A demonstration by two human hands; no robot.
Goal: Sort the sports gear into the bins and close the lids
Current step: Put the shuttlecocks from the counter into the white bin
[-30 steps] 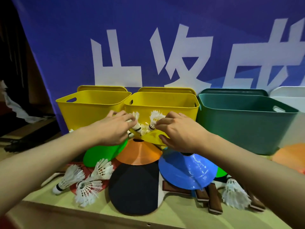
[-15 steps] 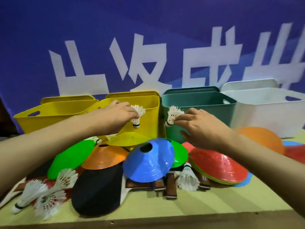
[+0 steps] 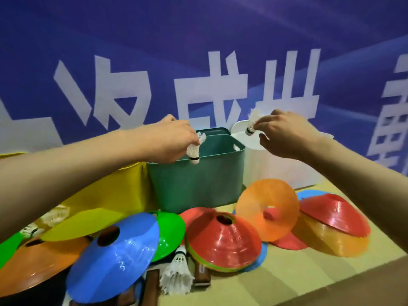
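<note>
My left hand (image 3: 170, 140) pinches a white shuttlecock (image 3: 194, 152) by its feathers, cork down, over the near left rim of the green bin (image 3: 198, 184). Over the white bin (image 3: 271, 171), my right hand (image 3: 284, 133) pinches a second shuttlecock (image 3: 251, 124), also cork down. A yellow bin (image 3: 114, 191) stands left of the green one, partly behind my left forearm. Another shuttlecock (image 3: 177, 274) lies on the table among the cones.
Flat cones crowd the table front: blue (image 3: 114, 259), green (image 3: 170, 235), a red stack (image 3: 223, 239), orange (image 3: 267, 208), and red over yellow (image 3: 331, 230) at the right. Paddle handles (image 3: 152, 286) lie near the edge. A blue banner (image 3: 198, 62) hangs behind the bins.
Both hands have moved right and up with their shuttlecocks, from the yellow bins to above the green and white bins. The view has swung right.
</note>
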